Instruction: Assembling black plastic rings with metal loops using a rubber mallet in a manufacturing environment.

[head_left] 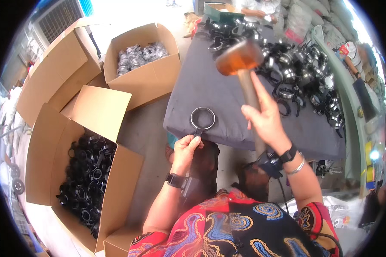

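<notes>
My left hand (pixel 186 150) pinches the short black handle of a round ring (pixel 203 118) with a bright metal rim. The ring lies flat on the grey-covered table (pixel 227 111), close to its near left corner. In my right hand (pixel 266 118) is a mallet (pixel 239 59), raised above the table to the right of the ring. Its orange-brown head is blurred, and its long light handle runs down past my palm toward the wrist. My index finger stretches along the handle.
Many black-and-metal rings (pixel 287 77) are heaped on the table's far and right side. An open carton (pixel 124 180) of black rings stands at lower left. Another carton (pixel 154 77) holds clear-wrapped metal parts. Across the table, a person's hand (pixel 255 13) shows near a green box (pixel 223 15).
</notes>
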A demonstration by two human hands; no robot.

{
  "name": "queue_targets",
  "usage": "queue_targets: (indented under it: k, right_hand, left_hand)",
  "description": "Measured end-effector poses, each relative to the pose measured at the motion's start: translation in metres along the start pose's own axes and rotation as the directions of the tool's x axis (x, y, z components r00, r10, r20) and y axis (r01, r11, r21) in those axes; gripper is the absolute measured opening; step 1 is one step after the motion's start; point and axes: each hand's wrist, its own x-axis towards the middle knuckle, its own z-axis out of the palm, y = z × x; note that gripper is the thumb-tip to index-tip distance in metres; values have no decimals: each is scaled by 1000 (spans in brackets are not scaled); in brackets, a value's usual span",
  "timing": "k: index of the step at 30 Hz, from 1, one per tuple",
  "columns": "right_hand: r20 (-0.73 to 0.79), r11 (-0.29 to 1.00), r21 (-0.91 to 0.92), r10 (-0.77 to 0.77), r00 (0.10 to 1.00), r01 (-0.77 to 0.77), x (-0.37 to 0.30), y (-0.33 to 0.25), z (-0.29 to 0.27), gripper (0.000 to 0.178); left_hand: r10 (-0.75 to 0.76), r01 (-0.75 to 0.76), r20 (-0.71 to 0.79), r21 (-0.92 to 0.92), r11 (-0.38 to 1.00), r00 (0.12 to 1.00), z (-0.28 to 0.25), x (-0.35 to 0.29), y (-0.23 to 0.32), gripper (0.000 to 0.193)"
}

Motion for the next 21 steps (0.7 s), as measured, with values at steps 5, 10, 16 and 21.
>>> queue_targets:
  k: [5,10,16,21]
  right_hand:
    - [187,944,14,321,928,-330,-29,39,10,78]
    - [51,966,-230,-110,993,119,-60,56,-6,76]
    - [28,993,-15,119,992,-119,-90,64,-30,76]
    - [-586,994,104,42,809,24,-80,84,-106,70]
  left_hand:
    - [-31,31,-64,10,999,997,-5,6,-8,20]
    - [57,-56,-27,50,997,998,11,7,13,23]
    - [-71,79,-85,85,993,994,7,4,18,13]
    - [-52,60,-80,101,993,995,13,7,43,13]
